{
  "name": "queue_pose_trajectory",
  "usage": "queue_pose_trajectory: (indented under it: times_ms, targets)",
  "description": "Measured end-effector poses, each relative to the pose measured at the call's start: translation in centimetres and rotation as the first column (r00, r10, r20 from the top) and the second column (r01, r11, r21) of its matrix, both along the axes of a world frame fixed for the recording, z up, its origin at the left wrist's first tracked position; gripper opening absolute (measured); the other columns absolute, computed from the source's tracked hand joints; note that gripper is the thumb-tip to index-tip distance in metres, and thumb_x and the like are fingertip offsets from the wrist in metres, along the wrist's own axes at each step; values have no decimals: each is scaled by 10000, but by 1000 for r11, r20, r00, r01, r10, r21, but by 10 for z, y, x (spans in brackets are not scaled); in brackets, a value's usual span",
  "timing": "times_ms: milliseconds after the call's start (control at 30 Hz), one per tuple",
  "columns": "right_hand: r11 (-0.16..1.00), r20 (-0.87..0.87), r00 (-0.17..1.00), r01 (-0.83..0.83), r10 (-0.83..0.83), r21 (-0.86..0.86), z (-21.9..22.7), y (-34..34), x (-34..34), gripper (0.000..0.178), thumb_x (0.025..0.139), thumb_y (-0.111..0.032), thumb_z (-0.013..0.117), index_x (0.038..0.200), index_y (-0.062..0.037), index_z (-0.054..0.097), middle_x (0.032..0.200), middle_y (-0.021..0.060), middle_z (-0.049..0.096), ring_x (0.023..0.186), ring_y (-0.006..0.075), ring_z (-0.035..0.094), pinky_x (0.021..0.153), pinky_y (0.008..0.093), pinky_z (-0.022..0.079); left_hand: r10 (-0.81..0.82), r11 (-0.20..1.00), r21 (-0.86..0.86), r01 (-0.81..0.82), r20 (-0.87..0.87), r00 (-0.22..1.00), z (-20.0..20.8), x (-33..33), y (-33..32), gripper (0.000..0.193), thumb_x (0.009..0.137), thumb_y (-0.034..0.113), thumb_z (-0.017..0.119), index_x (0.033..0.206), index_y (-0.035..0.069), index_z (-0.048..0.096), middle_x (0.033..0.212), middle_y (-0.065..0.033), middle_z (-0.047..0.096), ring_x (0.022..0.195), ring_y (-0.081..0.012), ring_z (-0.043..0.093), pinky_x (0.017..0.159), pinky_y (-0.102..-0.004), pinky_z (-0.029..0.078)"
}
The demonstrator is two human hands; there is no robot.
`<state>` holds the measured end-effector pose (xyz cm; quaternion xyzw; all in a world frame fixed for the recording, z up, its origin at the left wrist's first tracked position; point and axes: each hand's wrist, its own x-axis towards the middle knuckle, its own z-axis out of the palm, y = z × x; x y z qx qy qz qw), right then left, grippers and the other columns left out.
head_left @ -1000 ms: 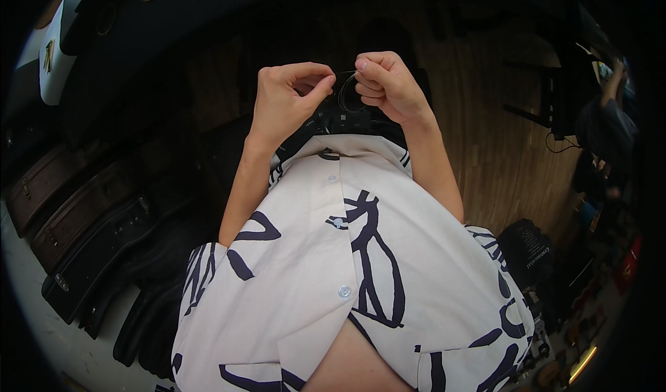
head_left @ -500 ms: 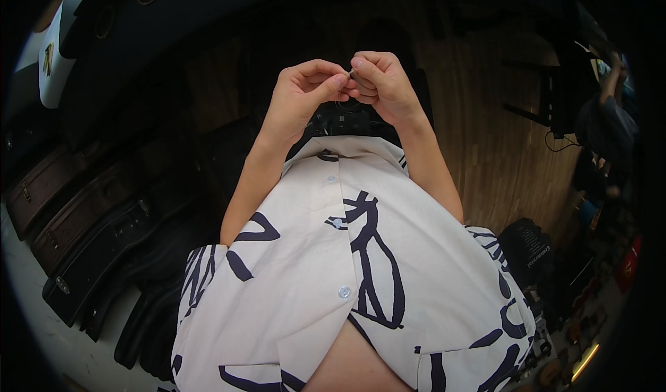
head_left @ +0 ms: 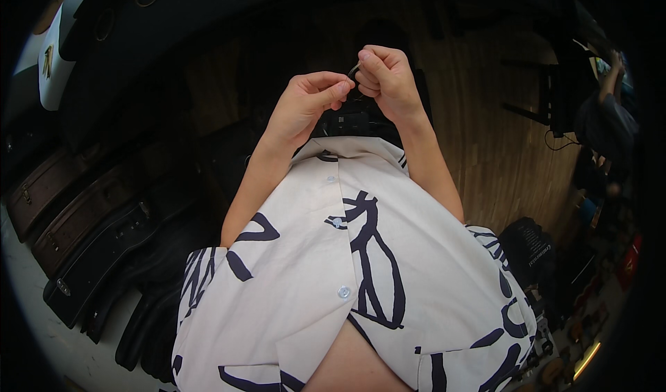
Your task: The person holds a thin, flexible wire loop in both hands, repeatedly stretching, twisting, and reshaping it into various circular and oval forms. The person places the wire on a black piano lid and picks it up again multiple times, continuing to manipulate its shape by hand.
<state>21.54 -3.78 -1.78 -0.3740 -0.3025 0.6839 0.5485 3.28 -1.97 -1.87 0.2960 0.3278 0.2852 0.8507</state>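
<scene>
Hands have shifted since half a second ago: left hand (head_left: 305,106) slightly nearer the body, right hand (head_left: 390,83) slightly farther, gap between fingertips a bit wider. Thin looped string (head_left: 355,68) sits between them, far side of the white patterned shirt (head_left: 291,267). Left thumb and index are pinched together, apparently on the string; right is a loose fist, thumb on index, string showing at its left side. Can't tell how many turns are hidden in there. Main risk: string looks springy, so a slipped pinch could let the loop spring open. Pulling apart with the loop twisted could kink it. If dropped over the wood floor (head_left: 479,149), it'd be hard to spot.
</scene>
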Motion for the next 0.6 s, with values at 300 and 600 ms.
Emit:
queue_pose_trajectory:
  times_ms: [300, 600]
  targets:
    - [1000, 6, 999, 31, -31, -2, 4, 2, 4, 369, 983, -168, 568, 649, -119, 420, 549, -93, 290, 451, 12, 231, 415, 216, 183, -68, 997, 45, 68, -7, 998, 0, -4, 4, 191, 955, 186, 640, 1003, 16, 712, 806, -18, 637, 748, -83, 576, 665, -209, 461]
    - [1000, 27, 1000, 4, -5, 22, 2, 2, 7, 364, 1008, -142, 524, 673, -129, 383, 565, -91, 255, 471, 18, 205, 412, 209, 174, 30, 1000, -6, -30, 85, 996, 7, -13, 8, 239, 976, 239, 617, 991, 13, 694, 753, 0, 615, 660, -58, 553, 595, -193, 442]
